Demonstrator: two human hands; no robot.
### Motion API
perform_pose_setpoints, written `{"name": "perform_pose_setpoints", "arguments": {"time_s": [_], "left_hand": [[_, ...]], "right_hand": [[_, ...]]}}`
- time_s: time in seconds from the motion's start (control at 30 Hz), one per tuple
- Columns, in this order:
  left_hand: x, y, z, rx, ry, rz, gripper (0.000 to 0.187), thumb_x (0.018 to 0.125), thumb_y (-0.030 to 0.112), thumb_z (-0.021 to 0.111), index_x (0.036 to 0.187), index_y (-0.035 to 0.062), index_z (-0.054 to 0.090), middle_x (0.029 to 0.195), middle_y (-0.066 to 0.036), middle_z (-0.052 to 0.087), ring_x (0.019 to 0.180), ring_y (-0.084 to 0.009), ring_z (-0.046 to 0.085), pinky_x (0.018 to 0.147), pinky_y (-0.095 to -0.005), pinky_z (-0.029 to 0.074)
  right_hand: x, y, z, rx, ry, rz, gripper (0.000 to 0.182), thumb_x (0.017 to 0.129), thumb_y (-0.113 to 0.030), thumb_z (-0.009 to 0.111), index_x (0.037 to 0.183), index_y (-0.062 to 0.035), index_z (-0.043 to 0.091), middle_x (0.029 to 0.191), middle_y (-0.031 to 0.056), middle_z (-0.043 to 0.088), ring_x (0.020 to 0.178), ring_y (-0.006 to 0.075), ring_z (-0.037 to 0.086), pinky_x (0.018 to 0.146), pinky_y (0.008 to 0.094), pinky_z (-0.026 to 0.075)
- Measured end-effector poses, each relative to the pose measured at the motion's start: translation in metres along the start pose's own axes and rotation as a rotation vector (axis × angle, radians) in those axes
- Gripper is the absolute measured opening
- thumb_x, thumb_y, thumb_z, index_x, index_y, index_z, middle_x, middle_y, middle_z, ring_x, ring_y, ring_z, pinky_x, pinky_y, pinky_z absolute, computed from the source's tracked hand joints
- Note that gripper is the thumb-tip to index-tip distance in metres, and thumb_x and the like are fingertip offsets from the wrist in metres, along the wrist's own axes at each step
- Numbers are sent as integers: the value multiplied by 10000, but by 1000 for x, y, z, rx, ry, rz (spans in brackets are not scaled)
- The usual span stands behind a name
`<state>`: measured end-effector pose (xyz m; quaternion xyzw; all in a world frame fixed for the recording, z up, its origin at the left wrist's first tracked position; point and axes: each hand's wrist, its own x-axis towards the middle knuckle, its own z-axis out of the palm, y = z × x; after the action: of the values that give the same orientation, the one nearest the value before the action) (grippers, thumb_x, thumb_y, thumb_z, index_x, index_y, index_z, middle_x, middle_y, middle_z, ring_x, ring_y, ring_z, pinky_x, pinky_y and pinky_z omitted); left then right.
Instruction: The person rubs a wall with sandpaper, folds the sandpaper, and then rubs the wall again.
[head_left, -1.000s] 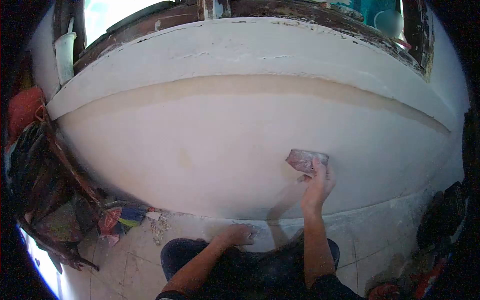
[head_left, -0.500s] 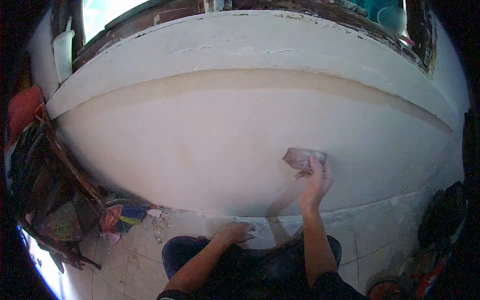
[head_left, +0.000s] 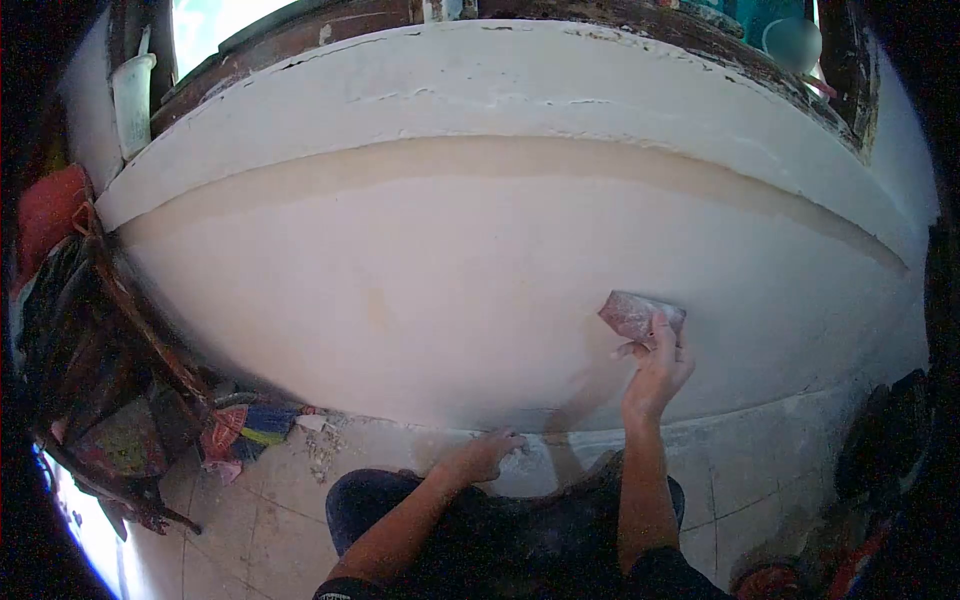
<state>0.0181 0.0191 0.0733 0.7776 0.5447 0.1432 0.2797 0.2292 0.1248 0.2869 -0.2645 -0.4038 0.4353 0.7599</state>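
Ideally, the right grip [head_left: 658, 375], pinching the sanding sheet [head_left: 640, 316] below the wall's ledge [head_left: 480, 85] and right of its middle, spreads pressure evenly with flat fingers; the left hand [head_left: 482, 457], holding nothing visible, hangs well below the ledge.

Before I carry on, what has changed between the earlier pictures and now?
The right hand has slid the dusty brown pad a little to the right along the white wall. The left hand has shifted slightly forward, toward the wall's base. Nothing was taken hold of or let go. The white container stayed put.
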Motion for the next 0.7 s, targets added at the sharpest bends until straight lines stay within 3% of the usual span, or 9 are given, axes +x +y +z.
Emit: {"name": "perform_pose_setpoints", "arguments": {"time_s": [0.13, 0.2, 0.33, 0.4, 0.43, 0.5, 0.63, 0.7], "left_hand": [[3, 3, -2, 38, -92, 10, 688, 726, -99, 585, 1389, 64, 502, 1357, -205, 537, 1284, -404, 515, 1089, -480, 438], [4, 1, -2, -72, -153, 35, 631, 748, -72, 563, 1365, 53, 527, 1348, -218, 555, 1295, -390, 511, 1075, -491, 439], [3, 8, -5, -84, -60, 39, 538, 792, -19, 543, 1326, 51, 554, 1297, -235, 596, 1252, -391, 550, 1067, -499, 440], [5, 39, -36, -28, -308, -190, 452, 842, 31, 514, 1291, 51, 568, 1201, -248, 643, 1166, -425, 596, 1023, -523, 465], [5, 36, -34, -29, -304, -191, 452, 842, 31, 514, 1291, 51, 568, 1201, -248, 643, 1166, -425, 596, 1023, -523, 465], [3, 24, -22, -9, -100, -57, 429, 876, 50, 503, 1303, 56, 550, 1096, -266, 666, 1066, -468, 625, 953, -556, 488], [7, 9, -5, 19, 15, -4, 451, 886, 50, 497, 1337, 60, 515, 1046, -280, 665, 1028, -482, 626, 892, -576, 494], [5, 29, -21, 81, -25, -87, 481, 879, 46, 512, 1359, 52, 489, 1036, -286, 661, 1024, -477, 628, 885, -576, 490]], "right_hand": [[-23, 33, 5, -113, -136, 87, 228, 966, -237, 656, 1007, -13, 676, 867, 78, 704, 605, 146, 644, 480, 305, 530], [-35, 41, 14, -152, -473, 212, 234, 966, -238, 662, 1024, -12, 683, 891, 79, 711, 615, 150, 653, 486, 301, 538], [-26, 28, 9, -179, -390, 298, 241, 959, -231, 677, 1041, -4, 682, 894, 86, 707, 638, 152, 659, 493, 301, 546], [-15, 12, 7, -48, -180, 136, 243, 950, -222, 687, 1044, 3, 680, 893, 98, 704, 650, 157, 663, 494, 299, 547], [-9, 7, 5, -48, -185, 136, 243, 950, -222, 687, 1044, 3, 680, 893, 98, 704, 650, 157, 663, 494, 299, 547], [-3, 1, 2, 15, -21, 40, 237, 954, -219, 681, 1042, 2, 679, 896, 96, 705, 657, 155, 664, 494, 299, 548], [-15, 20, 0, -49, -39, 75, 239, 958, -223, 675, 1037, 3, 681, 902, 87, 708, 660, 155, 666, 509, 292, 556], [-27, 34, 9, -189, -354, 228, 254, 960, -235, 676, 1024, 11, 679, 893, 87, 706, 663, 152, 667, 510, 293, 548]]}}
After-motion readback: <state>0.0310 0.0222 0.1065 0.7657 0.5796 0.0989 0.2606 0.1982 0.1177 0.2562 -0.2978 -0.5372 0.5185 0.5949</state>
